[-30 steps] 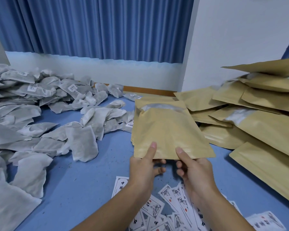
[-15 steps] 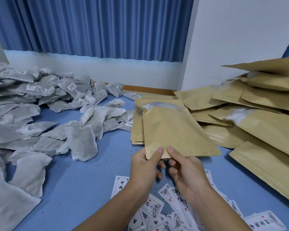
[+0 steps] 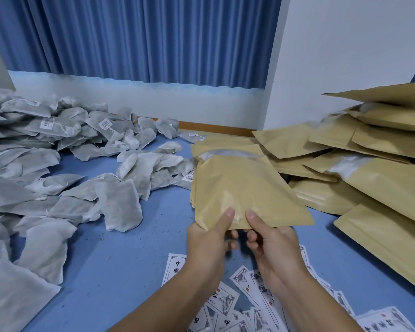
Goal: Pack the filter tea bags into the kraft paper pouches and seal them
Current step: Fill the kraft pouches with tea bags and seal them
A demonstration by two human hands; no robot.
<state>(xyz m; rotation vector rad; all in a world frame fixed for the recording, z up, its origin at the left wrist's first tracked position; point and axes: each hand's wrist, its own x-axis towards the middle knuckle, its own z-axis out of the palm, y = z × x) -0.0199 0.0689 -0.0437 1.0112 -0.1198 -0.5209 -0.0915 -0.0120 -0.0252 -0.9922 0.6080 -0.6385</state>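
Both hands, left and right, have slid closer together, pinching the tan kraft paper pouch; grey filter tea bags lie left on the blue bench.

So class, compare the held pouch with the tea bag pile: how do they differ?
The pouch is tan kraft paper; the tea bags are grey-white mesh. The pouch is held up by the left hand and right hand; the tea bags lie loose on the blue table. Both are flat.
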